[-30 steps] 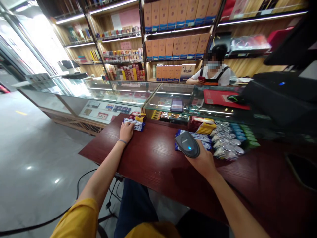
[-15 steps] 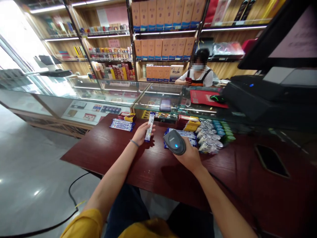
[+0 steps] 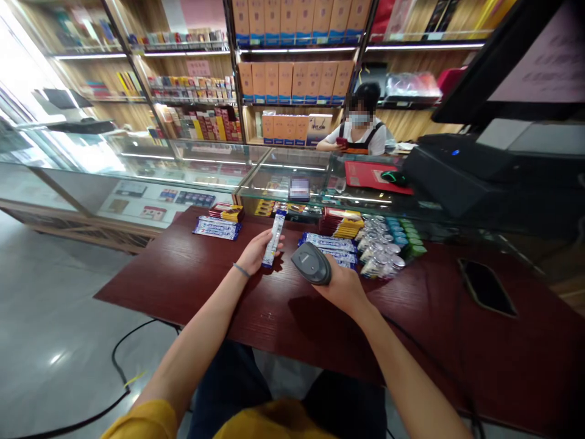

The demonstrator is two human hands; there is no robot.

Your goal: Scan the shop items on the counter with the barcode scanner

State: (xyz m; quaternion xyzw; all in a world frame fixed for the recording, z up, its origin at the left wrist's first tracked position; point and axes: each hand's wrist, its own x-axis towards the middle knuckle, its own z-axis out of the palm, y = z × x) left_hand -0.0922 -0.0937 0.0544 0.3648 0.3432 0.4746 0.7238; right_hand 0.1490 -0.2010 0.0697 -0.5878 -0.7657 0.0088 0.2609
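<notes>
- Slim blue-and-white wrapped bar (image 3: 274,239), sitting pinched upright between closed fingers of the left hand (image 3: 257,253), just beside the scanner, seemingly facing it
- Grey handheld barcode scanner (image 3: 311,263), lying gripped in curled fingers of the right hand (image 3: 343,290), tilting toward the bar

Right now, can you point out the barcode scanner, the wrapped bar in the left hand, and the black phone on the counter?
Handheld barcode scanner (image 3: 311,263): head view, on its dark grey top.
Wrapped bar (image 3: 274,239): head view, on the middle of its wrapper.
Black phone (image 3: 485,286): head view, on its dark face.

No print is reading clearly
The packet (image 3: 274,239) in the left fingers (image 3: 262,246) is carrying lettering, blurred and too small to read.
</notes>
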